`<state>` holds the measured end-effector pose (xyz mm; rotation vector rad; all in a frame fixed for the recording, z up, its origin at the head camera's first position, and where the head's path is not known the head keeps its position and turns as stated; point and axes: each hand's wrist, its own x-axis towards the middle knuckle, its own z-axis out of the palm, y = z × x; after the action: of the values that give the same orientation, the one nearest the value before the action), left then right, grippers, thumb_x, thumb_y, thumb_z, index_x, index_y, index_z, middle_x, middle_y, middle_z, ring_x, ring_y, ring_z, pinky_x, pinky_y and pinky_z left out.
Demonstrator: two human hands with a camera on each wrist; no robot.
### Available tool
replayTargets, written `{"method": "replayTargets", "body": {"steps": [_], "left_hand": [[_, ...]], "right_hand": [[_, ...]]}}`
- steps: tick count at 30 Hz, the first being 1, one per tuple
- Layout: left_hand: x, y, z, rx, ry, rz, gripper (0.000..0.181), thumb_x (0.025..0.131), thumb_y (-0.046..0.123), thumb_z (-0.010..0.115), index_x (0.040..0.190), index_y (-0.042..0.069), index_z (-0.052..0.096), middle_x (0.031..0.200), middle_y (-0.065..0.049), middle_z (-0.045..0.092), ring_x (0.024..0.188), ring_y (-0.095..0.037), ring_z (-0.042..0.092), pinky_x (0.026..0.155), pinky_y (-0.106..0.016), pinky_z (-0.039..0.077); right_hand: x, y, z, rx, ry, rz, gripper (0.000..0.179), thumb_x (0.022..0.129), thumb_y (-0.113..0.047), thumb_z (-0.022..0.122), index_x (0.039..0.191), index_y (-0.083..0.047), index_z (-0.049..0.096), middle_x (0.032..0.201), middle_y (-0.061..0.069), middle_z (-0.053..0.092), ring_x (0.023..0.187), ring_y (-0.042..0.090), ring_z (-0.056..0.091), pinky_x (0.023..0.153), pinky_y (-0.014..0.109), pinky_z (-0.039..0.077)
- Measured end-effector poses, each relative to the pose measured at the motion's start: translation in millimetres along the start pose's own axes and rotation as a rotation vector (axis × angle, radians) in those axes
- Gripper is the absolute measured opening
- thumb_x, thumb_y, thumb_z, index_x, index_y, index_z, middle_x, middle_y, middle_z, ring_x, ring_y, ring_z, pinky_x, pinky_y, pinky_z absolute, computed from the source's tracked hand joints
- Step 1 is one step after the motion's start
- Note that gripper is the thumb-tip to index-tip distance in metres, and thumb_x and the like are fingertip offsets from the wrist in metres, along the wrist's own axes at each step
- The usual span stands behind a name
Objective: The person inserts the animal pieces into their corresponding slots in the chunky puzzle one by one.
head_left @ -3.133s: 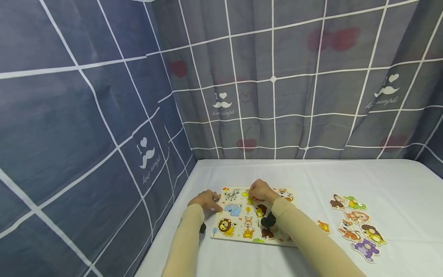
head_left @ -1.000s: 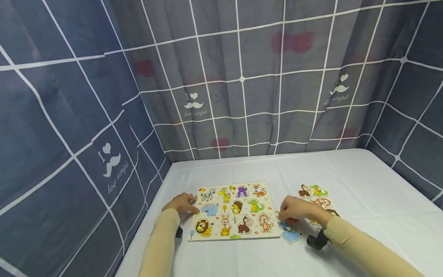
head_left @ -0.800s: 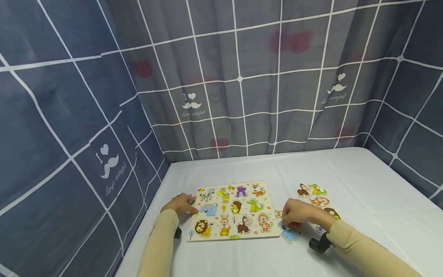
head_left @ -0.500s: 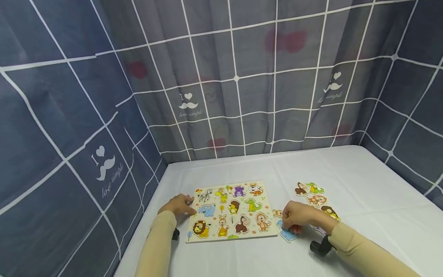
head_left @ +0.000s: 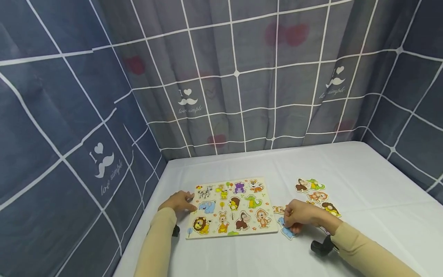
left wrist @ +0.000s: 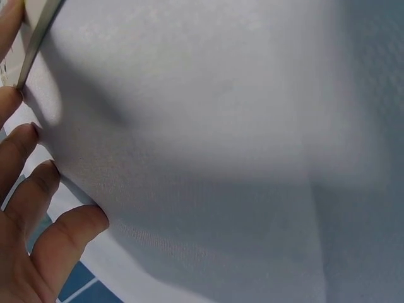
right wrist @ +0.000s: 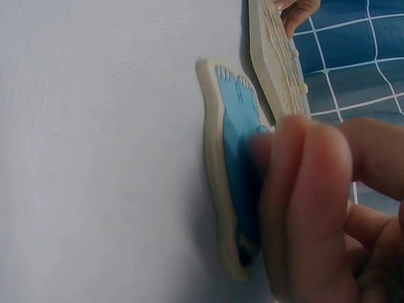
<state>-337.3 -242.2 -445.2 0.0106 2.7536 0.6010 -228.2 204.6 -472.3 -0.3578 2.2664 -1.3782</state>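
Observation:
My right hand [head_left: 301, 213] pinches a blue elephant puzzle piece [head_left: 285, 232] just off the board's right edge. In the right wrist view, the fingertips close over the top of the elephant piece [right wrist: 233, 145], and its thick pale side shows tilted above the white cloth. An orange kangaroo piece [head_left: 278, 209] lies beside it, partly behind the hand. Against the left edge of the animal puzzle board [head_left: 243, 232] rests my left hand [head_left: 178, 202], thumb and fingers spread. The board bears printed animals in three rows, including a zebra, a lion and another elephant.
Loose pieces lie to the right: a gorilla [head_left: 302, 185], a crocodile [head_left: 316, 184], a monkey [head_left: 317, 196] and a hedgehog [head_left: 331, 209], with others partly hidden by the right arm. A checked curtain [head_left: 256, 96] hangs behind the white-covered table [head_left: 238, 256].
My right hand has gone from over the board to the elephant piece at the right and now pinches it; the piece has turned slightly. The left hand stays at the board's left edge.

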Motion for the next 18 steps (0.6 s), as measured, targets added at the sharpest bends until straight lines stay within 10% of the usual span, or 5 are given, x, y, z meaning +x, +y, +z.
{"method": "replayTargets", "body": {"steps": [18], "left_hand": [[2.4, 0.3, 1.7, -0.03, 0.004, -0.033, 0.083, 0.075, 0.033, 0.088, 0.147, 0.014, 0.051, 0.157, -0.016, 0.042, 0.144, -0.044, 0.037, 0.115, -0.062, 0.035]], "right_hand": [[-5.1, -0.5, -5.0, -0.049, 0.06, -0.039, 0.008, 0.083, -0.002, 0.068, 0.075, 0.001, 0.066, 0.06, -0.001, 0.059, 0.052, 0.009, 0.055, 0.046, 0.018, 0.048]]}}
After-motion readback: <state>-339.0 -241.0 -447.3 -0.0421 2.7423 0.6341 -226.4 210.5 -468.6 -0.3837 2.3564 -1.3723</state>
